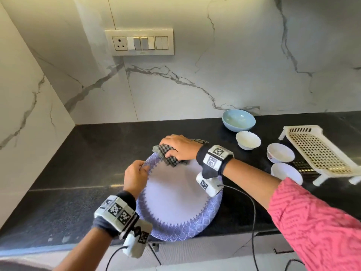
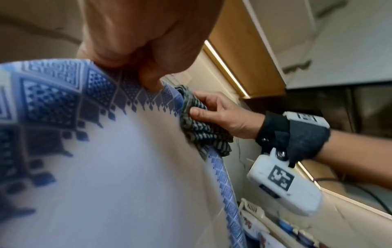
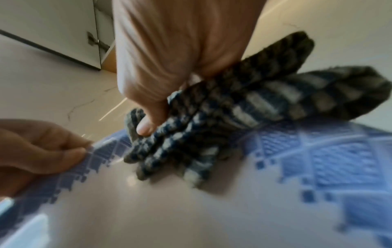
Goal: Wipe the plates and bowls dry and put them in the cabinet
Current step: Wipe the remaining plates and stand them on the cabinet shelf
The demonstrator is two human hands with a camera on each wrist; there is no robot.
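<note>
A large white plate (image 1: 175, 194) with a blue patterned rim (image 2: 53, 94) is held tilted over the black counter's front edge. My left hand (image 1: 135, 176) pinches its left rim (image 3: 99, 151), thumb on the face. My right hand (image 1: 179, 146) grips a bunched dark checked cloth (image 1: 168, 156) and presses it against the plate's far rim. In the left wrist view the cloth (image 2: 199, 130) wraps over that edge under my right hand (image 2: 222, 114). In the right wrist view the cloth (image 3: 233, 117) is blurred.
On the counter (image 1: 88, 153) to the right stand a pale blue bowl (image 1: 238, 120) and three white bowls (image 1: 248, 140), (image 1: 280, 153), (image 1: 286, 173). A cream plastic drying rack (image 1: 318, 153) sits at far right. A marble wall with a switch panel (image 1: 139, 43) stands behind.
</note>
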